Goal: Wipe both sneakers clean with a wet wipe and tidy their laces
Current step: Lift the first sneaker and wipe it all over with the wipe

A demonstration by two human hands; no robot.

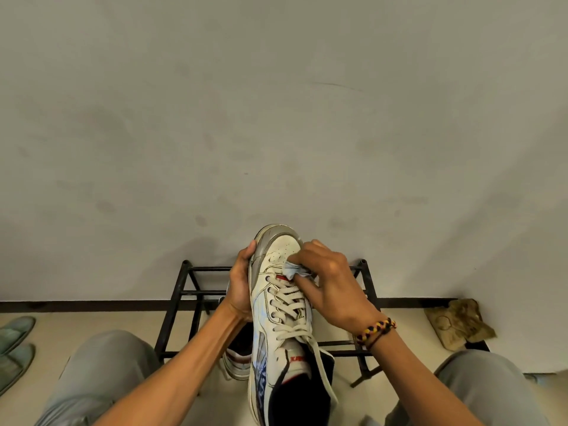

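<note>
- The left hand cups the sole edge of a white sneaker, thumb up near the toe, fingers wrapped underneath and out of sight, holding it raised, toe pointing away.
- The sneaker is white with blue side markings, a grey scuffed toe rim, cream laces crossed up the front and one loose end trailing down past the dark collar.
- The second sneaker sits lower, partly hidden behind the left forearm, within a black metal rack.
- The right hand pinches a bunched wet wipe against the toe box just above the top eyelets; a braided bracelet circles the wrist.
- The rack stands against a pale wall; green slippers lie far left, a crumpled rag to the right.
</note>
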